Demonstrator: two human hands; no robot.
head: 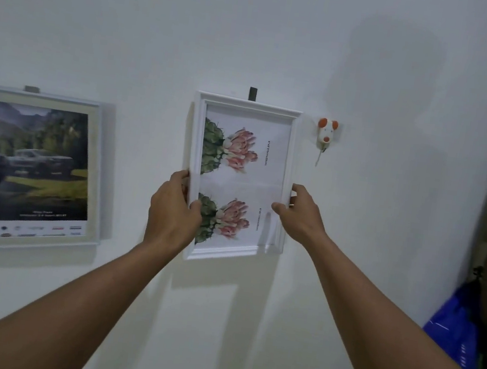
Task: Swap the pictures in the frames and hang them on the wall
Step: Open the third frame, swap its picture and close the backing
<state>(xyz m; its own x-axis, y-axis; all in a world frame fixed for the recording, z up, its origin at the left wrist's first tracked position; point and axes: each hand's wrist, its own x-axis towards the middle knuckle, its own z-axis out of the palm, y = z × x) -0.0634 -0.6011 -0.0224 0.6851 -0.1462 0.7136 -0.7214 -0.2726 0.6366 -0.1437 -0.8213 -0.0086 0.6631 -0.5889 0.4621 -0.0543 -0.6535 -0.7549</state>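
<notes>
Both arms reach up from the bottom edge toward the wall (286, 35). Left hand (172, 206) grips the left edge of the small white frame (230, 253), thumb on the front, fingers (186, 176) wrapped behind. Right hand (300, 213) is closed on the right edge, thumb on the glass, fingers behind the rim. Frame is held upright against the wall, top edge right at a dark hook (253, 94). Picture inside (240, 153) shows the same cactus flower printed twice, turned sideways. Just right of the frame, a small mouse-shaped hook (326, 133) is stuck on the wall. Well to the left, a larger frame (24, 243) with a car poster (28, 165) hangs from its own dark hook. Far right: blue bag (455, 333) beside a dark edge, too dim to identify.
</notes>
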